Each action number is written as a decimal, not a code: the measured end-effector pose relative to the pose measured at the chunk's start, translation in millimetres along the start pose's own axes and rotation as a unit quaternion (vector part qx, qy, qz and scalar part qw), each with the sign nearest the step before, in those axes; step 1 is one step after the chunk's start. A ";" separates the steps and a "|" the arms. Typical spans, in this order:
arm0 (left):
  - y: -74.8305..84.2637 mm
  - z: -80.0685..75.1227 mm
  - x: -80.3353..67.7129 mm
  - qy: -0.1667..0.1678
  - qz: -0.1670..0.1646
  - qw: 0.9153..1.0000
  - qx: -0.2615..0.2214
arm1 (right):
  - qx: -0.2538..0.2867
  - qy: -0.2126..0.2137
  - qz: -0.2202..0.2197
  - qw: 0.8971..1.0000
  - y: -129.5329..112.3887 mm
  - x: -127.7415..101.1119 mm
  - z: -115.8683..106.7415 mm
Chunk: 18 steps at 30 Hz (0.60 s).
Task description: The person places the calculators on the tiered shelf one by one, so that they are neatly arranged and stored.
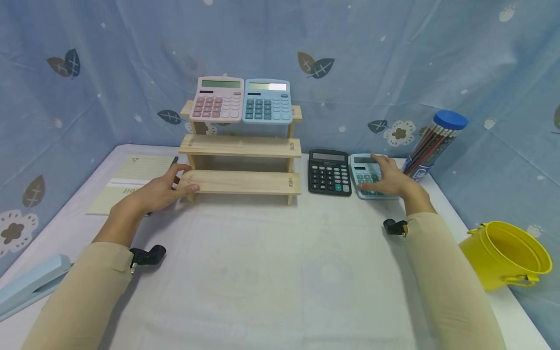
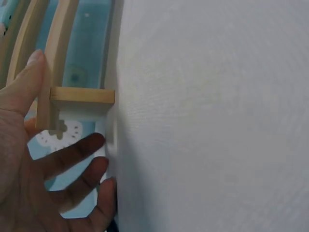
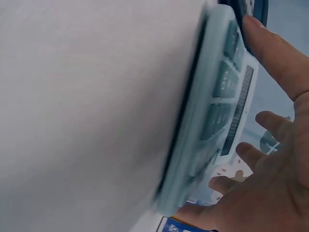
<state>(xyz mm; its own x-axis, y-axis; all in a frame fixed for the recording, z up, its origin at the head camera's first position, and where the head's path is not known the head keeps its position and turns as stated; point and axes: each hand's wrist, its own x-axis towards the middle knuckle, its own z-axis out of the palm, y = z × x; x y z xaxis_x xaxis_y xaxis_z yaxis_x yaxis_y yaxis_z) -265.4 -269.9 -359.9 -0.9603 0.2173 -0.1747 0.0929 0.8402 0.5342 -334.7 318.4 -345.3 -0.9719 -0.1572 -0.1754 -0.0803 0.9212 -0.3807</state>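
Note:
A three-step wooden shelf [image 1: 240, 146] stands at the back of the white table. A pink calculator [image 1: 218, 99] and a blue calculator [image 1: 268, 101] lean on its top step. My left hand [image 1: 177, 182] touches the left end of the bottom step; in the left wrist view the thumb lies along the plank [image 2: 82, 96] and the fingers [image 2: 72, 152] spread loosely below its leg. My right hand [image 1: 380, 174] hovers spread over a light teal calculator [image 1: 363, 166] beside a black calculator [image 1: 329, 172]. In the right wrist view the thumb [image 3: 275, 53] touches the teal calculator's [image 3: 212, 106] edge.
A lined notebook [image 1: 131, 175] with a dark pen lies left of the shelf. A pale blue stapler [image 1: 30, 284] sits at the near left. A blue-capped tube of pencils [image 1: 430, 143] stands at the back right, a yellow bucket [image 1: 507, 253] at the right edge.

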 end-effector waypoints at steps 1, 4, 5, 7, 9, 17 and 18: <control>0.5 -0.4 -0.5 -0.002 0.001 1.000 0.001 | 0.002 -0.002 0.002 1.000 1.0 0.0 1.1; 1.6 -0.9 -1.3 -0.010 0.003 1.000 -0.008 | 0.010 -0.006 0.008 1.000 3.7 -0.6 3.7; 1.9 -0.8 -1.1 -0.014 0.003 1.000 -0.014 | 0.013 -0.008 0.011 1.000 4.3 -1.2 4.1; 2.3 -0.4 -1.1 -0.023 0.002 0.999 -0.028 | 0.014 -0.012 0.012 1.000 5.5 -2.1 4.7; 2.8 -0.1 -1.2 -0.030 0.003 0.999 -0.044 | 0.013 -0.014 0.012 1.000 5.9 -3.0 4.8; 0.7 -0.4 -2.1 -0.042 -0.005 0.997 -0.058 | 0.015 -0.024 0.046 0.999 -0.9 -1.9 9.0; 0.5 0.0 -1.0 -0.042 -0.005 0.997 -0.062 | 0.011 -0.026 0.050 0.998 -0.9 -1.9 9.0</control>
<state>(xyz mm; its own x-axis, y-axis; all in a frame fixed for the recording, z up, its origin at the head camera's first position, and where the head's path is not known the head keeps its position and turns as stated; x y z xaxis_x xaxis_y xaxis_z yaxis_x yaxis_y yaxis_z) -264.3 -269.7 -359.4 -0.9350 0.2546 -0.2471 0.0452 0.7763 0.6287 -330.7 314.6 -352.8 -0.9620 -0.0830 -0.2602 0.0226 0.9252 -0.3789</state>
